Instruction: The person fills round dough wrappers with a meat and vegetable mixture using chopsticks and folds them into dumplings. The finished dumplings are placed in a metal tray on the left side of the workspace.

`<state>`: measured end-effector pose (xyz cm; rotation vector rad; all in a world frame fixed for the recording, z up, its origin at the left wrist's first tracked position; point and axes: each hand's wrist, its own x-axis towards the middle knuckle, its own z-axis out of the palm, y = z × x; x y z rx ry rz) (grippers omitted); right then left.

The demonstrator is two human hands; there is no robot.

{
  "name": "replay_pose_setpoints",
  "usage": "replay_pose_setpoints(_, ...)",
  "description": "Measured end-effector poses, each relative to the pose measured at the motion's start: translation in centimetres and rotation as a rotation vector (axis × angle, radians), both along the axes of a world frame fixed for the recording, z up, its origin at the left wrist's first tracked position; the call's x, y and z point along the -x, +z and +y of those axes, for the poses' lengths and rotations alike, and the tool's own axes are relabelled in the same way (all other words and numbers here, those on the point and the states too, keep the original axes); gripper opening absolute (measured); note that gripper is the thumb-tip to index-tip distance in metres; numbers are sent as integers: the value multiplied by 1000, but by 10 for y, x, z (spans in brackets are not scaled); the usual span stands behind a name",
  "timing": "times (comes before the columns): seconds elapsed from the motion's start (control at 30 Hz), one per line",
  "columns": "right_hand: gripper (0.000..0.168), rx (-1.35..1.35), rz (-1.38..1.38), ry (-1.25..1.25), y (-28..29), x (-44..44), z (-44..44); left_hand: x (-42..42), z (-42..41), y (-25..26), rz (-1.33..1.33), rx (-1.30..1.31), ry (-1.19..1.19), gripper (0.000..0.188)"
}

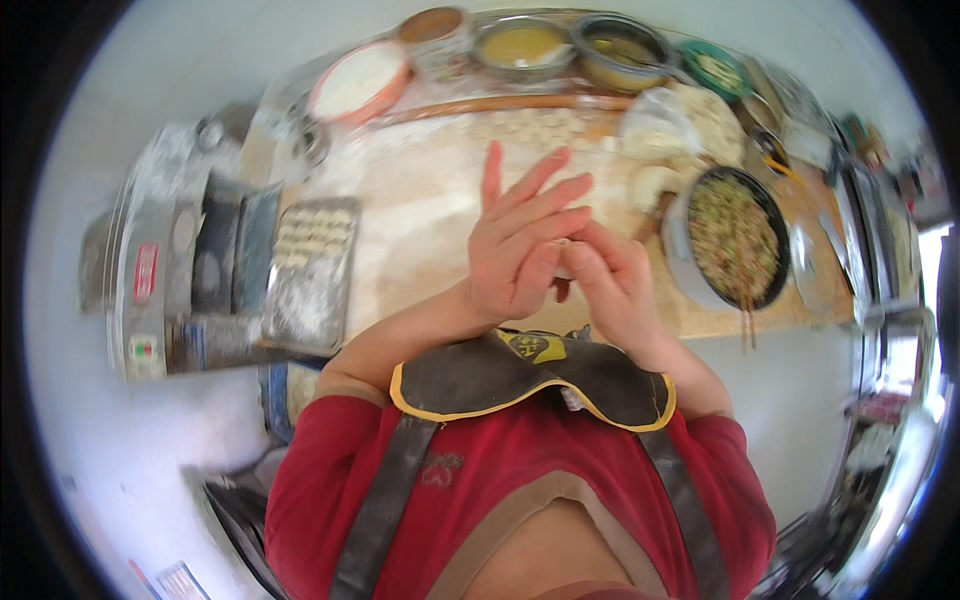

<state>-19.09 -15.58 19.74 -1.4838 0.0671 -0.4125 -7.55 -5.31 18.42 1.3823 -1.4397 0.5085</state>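
Observation:
Above the near edge of a floured wooden board [420, 172], my two hands meet. My left hand [517, 240] has its fingers spread and fanned, while its thumb pinches at a small pale dough piece [565, 271], probably a dumpling. My right hand [611, 277] presses the same piece between thumb and bent fingers. The fingers hide most of it. To the right stands a deep pot [679, 247] of chopped filling [731, 225], with chopsticks [744, 300] leaning in it. At left, a metal tray [307, 307] dusted with flour carries rows of shaped dumplings [315, 229] at its far end.
A rolling pin [510, 105] lies across the board's far side, with small dough pieces [536, 126] before it. Behind are a flour bowl [360, 82] and pots [626, 49]. Bagged dough [660, 124] sits far right. A metal machine [176, 277] stands left of the tray.

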Motion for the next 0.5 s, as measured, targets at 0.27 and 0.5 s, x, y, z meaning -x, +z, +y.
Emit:
replay_pose_setpoints(0.27,35,482,-132,0,-15,-73,115,-51,130,-11,124,33,-18,37)
replay_pose_setpoints(0.5,20,715,-359,-62,-15,-112,171,-75,182,-22,92,181,88,37)
